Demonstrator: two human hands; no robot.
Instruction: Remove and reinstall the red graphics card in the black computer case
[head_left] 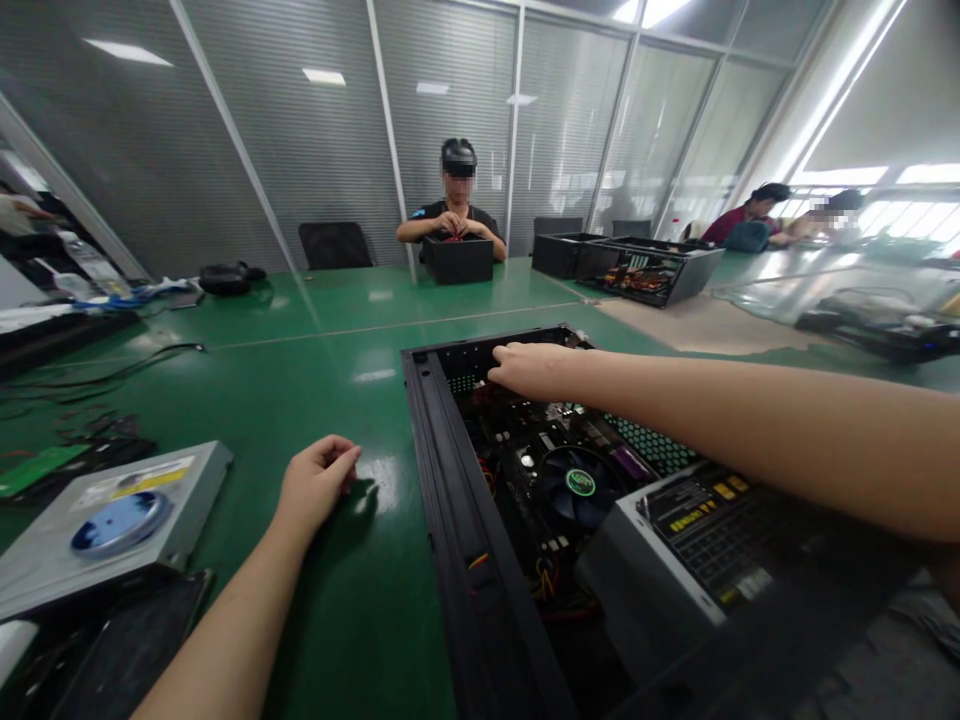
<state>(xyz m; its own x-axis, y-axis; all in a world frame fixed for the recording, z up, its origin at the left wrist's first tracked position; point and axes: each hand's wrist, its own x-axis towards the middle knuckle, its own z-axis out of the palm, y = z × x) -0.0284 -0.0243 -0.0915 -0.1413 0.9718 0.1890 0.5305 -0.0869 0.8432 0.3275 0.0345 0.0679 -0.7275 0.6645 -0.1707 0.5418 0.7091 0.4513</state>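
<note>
An open black computer case [442, 470] lies on the green table [300, 370] before me. Inside it sit a motherboard with a round black fan [577, 485] and a grey power supply [675, 550]. My right hand [529, 367] reaches into the far end of the case, fingers curled down onto something I cannot make out near the back wall. My left hand [315, 485] rests on the table left of the case, fingers loosely curled, holding nothing that I can see.
A grey optical drive [105, 520] lies at the left, with cables [90, 380] beyond it. A person across the table works over a black box [457, 258]. More open cases [645, 265] and other people sit at the back right.
</note>
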